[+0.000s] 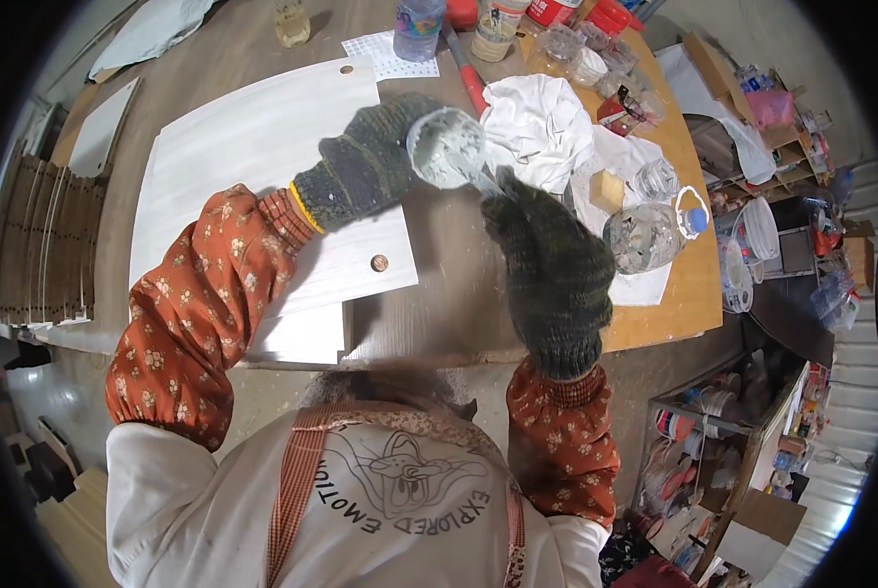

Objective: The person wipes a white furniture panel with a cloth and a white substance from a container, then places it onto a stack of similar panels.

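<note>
Farthest to the left of both hands, we see a stack of brown boards (42,240) near the tabletop's left edge. Next, a large white panel (223,176) lies flat, reaching beneath our left forearm, with one round hole beyond the left hand and another nearer our body.

Our left hand (365,162), in a dark knitted glove, is curled around the side of a small round tub (446,147), keeping it raised over the tabletop (439,294) with its mouth toward us. Pale, whitish paste coats the inside.

Just right of the tub, we see a thin tool (486,182) slanting from its rim into our right hand (557,269). That hand, gloved likewise, is closed around the tool; its grip hides most of the handle, and we cannot tell the tool's exact shape.

Beyond the right hand lies a crumpled white cloth (537,122). Just to that hand's right, we find a yellowish block (607,190) and, nearer us, a clear round jar (643,240).
</note>
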`<state>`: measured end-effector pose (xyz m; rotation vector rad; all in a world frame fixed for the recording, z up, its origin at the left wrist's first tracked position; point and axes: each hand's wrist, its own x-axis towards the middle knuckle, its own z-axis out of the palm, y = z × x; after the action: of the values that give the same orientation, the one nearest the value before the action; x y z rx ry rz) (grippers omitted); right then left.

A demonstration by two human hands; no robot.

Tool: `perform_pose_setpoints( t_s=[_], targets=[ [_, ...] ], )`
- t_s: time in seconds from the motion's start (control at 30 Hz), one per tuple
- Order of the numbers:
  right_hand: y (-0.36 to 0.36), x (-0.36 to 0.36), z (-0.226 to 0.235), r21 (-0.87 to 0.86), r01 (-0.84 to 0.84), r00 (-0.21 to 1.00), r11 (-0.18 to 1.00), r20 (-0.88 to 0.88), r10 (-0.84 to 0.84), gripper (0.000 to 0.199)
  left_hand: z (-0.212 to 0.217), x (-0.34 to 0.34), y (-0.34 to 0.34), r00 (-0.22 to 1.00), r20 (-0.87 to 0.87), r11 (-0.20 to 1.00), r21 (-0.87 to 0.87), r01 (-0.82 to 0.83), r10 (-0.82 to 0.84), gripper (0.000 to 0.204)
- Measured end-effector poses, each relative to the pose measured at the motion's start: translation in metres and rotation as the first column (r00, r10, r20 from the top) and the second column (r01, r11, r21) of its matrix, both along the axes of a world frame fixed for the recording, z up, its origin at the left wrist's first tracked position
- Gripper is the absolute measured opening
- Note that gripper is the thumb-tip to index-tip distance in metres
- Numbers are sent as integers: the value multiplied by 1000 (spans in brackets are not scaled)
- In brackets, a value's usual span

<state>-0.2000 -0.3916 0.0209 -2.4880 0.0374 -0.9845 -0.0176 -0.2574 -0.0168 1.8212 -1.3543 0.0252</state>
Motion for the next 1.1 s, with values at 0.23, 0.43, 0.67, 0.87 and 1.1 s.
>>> perform_pose_setpoints(
  t_s=[0.23,0.43,0.67,0.87,1.1],
  targets=[
    [1,-25,1,917,57,959,396,-161,234,20,-5,-2,-4,994,-41,994,49,100,-98,41],
    [5,-23,-11,636,34,961,771,-233,150,22,7,-12,-3,994,72,988,137,68,-78,36],
    [13,-15,-22,-189,-43,997,981,49,53,19,5,-10,-18,964,149,976,39,216,-220,50],
    [56,3,-23,-434,603,757,669,49,-652,20,-26,9,14,955,295,996,-68,58,-35,51],
    [45,-24,-22,-409,592,766,694,18,-643,21,-63,33,-4,950,-270,986,-1,165,-159,33]
  ],
)
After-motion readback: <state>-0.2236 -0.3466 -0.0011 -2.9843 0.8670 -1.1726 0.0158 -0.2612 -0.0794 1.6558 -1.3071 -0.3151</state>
